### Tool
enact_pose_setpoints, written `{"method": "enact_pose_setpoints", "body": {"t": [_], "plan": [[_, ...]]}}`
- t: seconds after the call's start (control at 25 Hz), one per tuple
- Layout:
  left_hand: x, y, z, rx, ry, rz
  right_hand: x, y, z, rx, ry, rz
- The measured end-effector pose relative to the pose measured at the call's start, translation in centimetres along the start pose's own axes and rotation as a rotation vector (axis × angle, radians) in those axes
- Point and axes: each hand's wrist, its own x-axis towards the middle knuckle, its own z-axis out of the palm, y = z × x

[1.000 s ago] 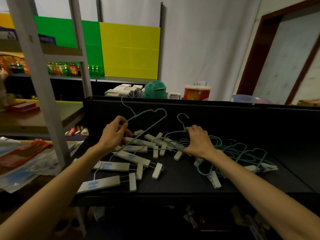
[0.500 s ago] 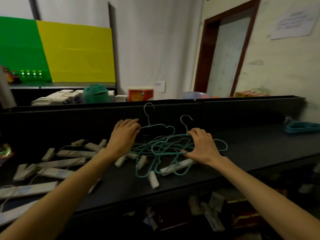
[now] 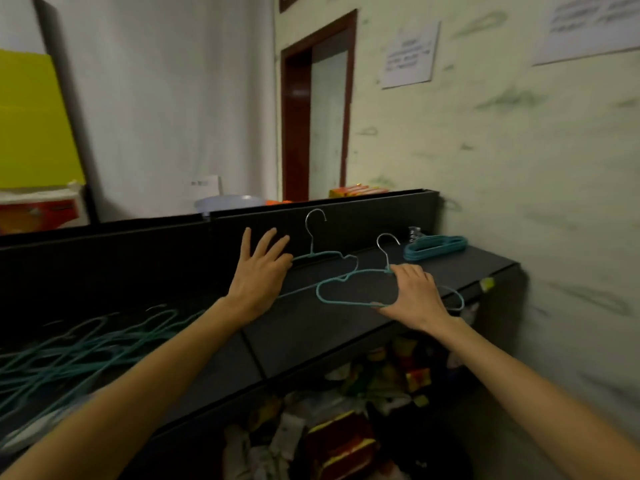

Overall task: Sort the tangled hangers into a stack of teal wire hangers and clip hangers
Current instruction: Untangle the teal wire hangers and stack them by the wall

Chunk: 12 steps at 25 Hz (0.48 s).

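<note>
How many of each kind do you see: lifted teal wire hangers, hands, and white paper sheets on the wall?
Lifted teal wire hangers with silver hooks: 2
Bare hands: 2, left hand and right hand
White paper sheets on the wall: 2
Total: 6

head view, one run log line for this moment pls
left hand: fingers spread, touching a teal wire hanger | right hand: grips second teal hanger | teal stack: far right on shelf
</note>
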Motion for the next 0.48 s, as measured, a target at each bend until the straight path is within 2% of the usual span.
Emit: {"method": "enact_pose_setpoints", "body": {"t": [0.28, 0.48], "plan": [[14.2, 12.7, 7.8, -0.458, -0.039, -0.045, 3.1, 15.8, 0.8, -0.022, 0.053, 0.128], [24.3, 19.3, 14.4, -0.634, -0.125, -0.029, 9.4, 25.7, 1.5, -0.182, 0.027, 0.043]]}}
